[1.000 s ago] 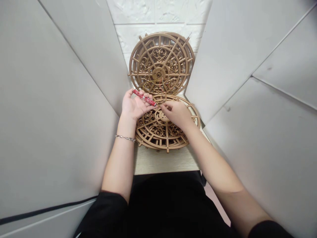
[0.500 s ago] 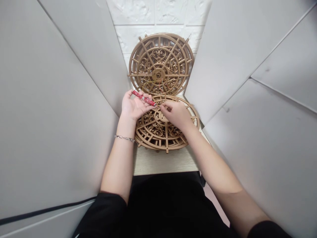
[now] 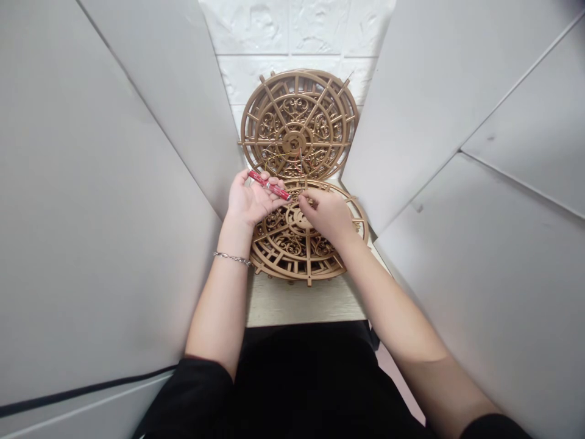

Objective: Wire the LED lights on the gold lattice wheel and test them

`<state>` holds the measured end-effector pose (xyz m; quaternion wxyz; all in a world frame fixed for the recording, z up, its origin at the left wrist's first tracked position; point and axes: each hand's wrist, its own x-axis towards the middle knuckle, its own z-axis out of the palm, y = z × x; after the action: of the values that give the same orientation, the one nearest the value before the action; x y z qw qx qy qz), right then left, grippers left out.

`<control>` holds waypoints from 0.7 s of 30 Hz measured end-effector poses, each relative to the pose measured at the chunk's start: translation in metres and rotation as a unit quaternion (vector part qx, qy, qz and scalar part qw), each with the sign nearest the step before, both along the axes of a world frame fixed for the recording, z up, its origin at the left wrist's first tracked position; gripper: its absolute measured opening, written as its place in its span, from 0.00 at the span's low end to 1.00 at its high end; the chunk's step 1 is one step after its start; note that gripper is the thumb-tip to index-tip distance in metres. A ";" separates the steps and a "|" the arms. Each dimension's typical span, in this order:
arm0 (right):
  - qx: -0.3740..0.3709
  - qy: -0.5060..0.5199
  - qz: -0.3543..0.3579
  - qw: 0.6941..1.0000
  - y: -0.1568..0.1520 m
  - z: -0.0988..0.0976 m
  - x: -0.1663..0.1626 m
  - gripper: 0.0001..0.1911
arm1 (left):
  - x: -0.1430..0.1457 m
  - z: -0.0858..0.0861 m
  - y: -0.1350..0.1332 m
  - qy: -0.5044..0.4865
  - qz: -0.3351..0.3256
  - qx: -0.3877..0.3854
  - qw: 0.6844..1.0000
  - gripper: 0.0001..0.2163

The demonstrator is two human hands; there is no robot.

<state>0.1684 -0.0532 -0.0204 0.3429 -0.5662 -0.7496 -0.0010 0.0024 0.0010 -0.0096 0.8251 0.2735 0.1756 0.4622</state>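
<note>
Palm up, my left hand (image 3: pixel 251 198) has its fingers closed on two red batteries (image 3: pixel 269 185), lined up end to end. My right hand (image 3: pixel 328 212) is pinched just right of the batteries' lower end, a small gap away; whatever its fingertips hold is too small to make out. Beneath both hands lies a round gold lattice frame (image 3: pixel 308 266) with scrollwork and spokes, on top of similar ones. Behind it, another round gold frame (image 3: pixel 295 144) leans upright, thin yellow and red wires (image 3: pixel 300 160) hanging from near its hub.
The frames rest on a pale wooden surface (image 3: pixel 301 305) in a narrow space. Grey-white panels rise close on the left (image 3: pixel 137 201) and right (image 3: pixel 457 244). A white brick-pattern wall (image 3: pixel 315 27) stands behind the leaning frames.
The whole view has shifted slightly, so everything sits a little lower. The gap between my right fingertips and the batteries is slightly wider. My grip on the batteries is the same.
</note>
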 end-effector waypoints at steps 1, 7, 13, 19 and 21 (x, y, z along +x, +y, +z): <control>0.003 0.007 -0.003 1.000 0.001 -0.001 0.000 0.15 | 0.000 0.000 0.000 -0.001 0.000 0.002 1.000 0.16; 0.015 0.027 0.001 1.000 0.001 -0.002 0.001 0.14 | 0.000 -0.003 0.003 -0.011 -0.006 0.009 1.000 0.15; 0.006 -0.008 0.019 1.000 -0.004 0.002 -0.002 0.13 | 0.001 -0.002 0.002 -0.001 0.009 0.002 1.000 0.16; -0.007 -0.003 0.068 0.998 -0.002 -0.002 -0.002 0.13 | 0.002 0.000 0.001 0.002 0.016 -0.008 1.000 0.16; -0.005 0.003 0.094 0.996 0.000 -0.003 -0.002 0.12 | 0.001 0.000 0.001 0.000 0.011 -0.006 1.000 0.16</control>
<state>0.1665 -0.0535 -0.0234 0.3409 -0.4952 -0.7983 0.0365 0.0036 0.0020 -0.0097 0.8217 0.2665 0.1814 0.4700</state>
